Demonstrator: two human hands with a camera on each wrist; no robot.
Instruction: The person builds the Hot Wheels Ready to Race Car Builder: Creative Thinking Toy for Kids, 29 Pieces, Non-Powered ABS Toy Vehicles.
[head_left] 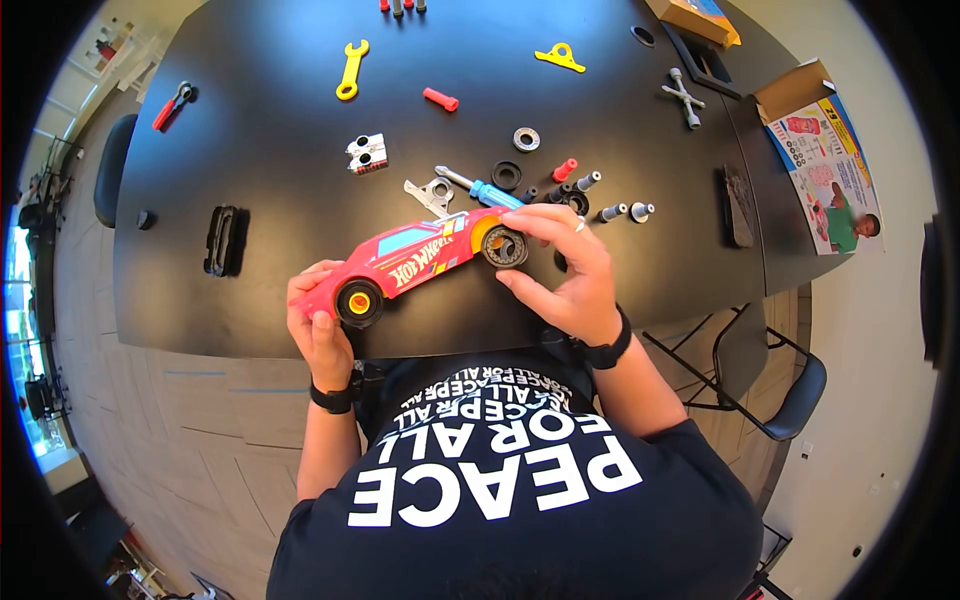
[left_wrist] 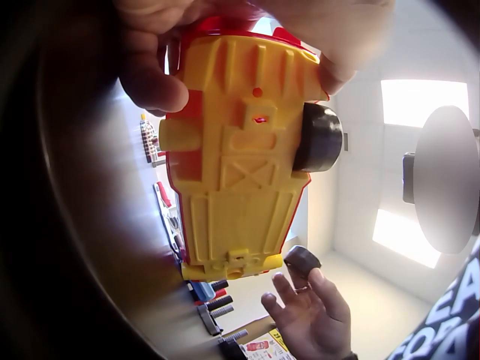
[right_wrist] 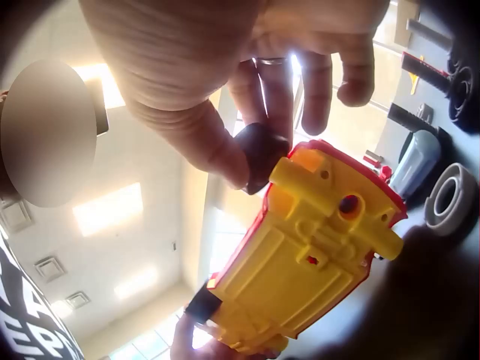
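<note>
Now, a red toy car (head_left: 415, 255) is held up mid-frame, with one wheel (head_left: 505, 247) perhaps not seated.
Left of centre, the left hand (head_left: 323, 325) grips the car's end beside a mounted wheel (head_left: 359, 303); with support only there, the body could twist if pushed at its far end. The car slants up to the middle of the frame, where the blue screwdriver (head_left: 490, 194) lies just beyond its tip. There, the right hand (head_left: 575, 270) pinches the other wheel between thumb and fingertips; I cannot tell whether it touches the yellow axle stub (right_wrist: 304, 184). A crooked push could jam it; a weak pinch could drop it towards the grey bolts (head_left: 611, 213), right of centre.
</note>
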